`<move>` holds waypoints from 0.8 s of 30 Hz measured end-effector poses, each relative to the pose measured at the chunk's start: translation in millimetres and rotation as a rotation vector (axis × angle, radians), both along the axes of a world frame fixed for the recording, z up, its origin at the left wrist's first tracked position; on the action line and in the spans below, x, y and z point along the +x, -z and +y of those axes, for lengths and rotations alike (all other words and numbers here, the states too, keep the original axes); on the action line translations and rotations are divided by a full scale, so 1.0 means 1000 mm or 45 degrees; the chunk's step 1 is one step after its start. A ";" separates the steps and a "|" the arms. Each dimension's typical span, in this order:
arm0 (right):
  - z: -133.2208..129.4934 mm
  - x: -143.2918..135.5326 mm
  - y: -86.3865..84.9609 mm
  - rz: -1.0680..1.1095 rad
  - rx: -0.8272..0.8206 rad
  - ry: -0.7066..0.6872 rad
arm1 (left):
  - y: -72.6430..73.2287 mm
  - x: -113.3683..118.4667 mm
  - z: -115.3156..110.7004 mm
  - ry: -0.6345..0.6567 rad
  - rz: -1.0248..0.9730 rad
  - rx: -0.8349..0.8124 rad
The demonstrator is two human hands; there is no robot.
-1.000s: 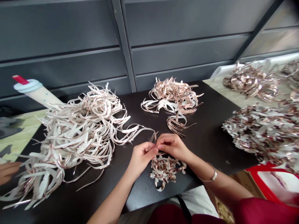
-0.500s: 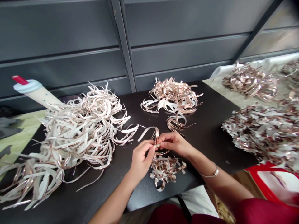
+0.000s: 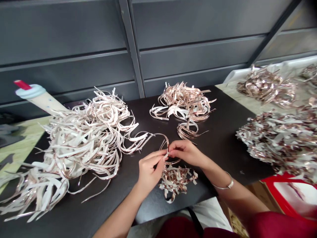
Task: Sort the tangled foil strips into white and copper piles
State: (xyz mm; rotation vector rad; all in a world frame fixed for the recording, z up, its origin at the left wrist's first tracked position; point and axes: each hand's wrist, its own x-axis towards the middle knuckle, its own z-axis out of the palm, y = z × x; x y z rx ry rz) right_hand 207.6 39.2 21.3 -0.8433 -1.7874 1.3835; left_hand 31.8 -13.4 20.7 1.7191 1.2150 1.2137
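What looks like a craft workshop: a black table [image 3: 228, 138] sits below a dark grey panelled wall [image 3: 198, 19] across the top of the frame. A large heap of loose white-and-copper strips [image 3: 86, 142] lies at left, a smaller copper heap [image 3: 185, 99] near centre, a curled tangle [image 3: 175, 181] lower down, and a bushy mass of shorter strips [image 3: 279, 142] at right.

Hands [image 3: 149, 170] [image 3: 187, 153] pinching a thin strip [image 3: 167, 140], curly bundle [image 3: 176, 180] nearby, black tabletop [image 3: 223, 132]
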 end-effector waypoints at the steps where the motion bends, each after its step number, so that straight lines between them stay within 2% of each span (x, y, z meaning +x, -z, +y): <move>1: 0.001 0.002 0.000 0.033 -0.047 -0.037 | -0.002 0.000 0.001 0.011 -0.031 -0.035; 4: 0.003 0.006 -0.001 0.049 -0.029 -0.092 | -0.003 -0.002 0.003 0.099 -0.166 -0.209; 9: -0.001 -0.001 0.001 -0.052 0.388 -0.076 | 0.003 -0.004 0.009 0.322 -0.753 -0.819; 11: -0.004 -0.005 0.001 -0.093 0.518 -0.092 | 0.004 -0.004 0.010 0.339 -0.848 -0.943; 19: -0.006 -0.005 -0.003 -0.292 0.676 -0.087 | 0.005 -0.007 0.015 0.249 -0.743 -0.926; 24: 0.000 0.005 -0.004 -0.244 0.651 -0.066 | 0.006 -0.007 0.014 0.271 -0.724 -0.958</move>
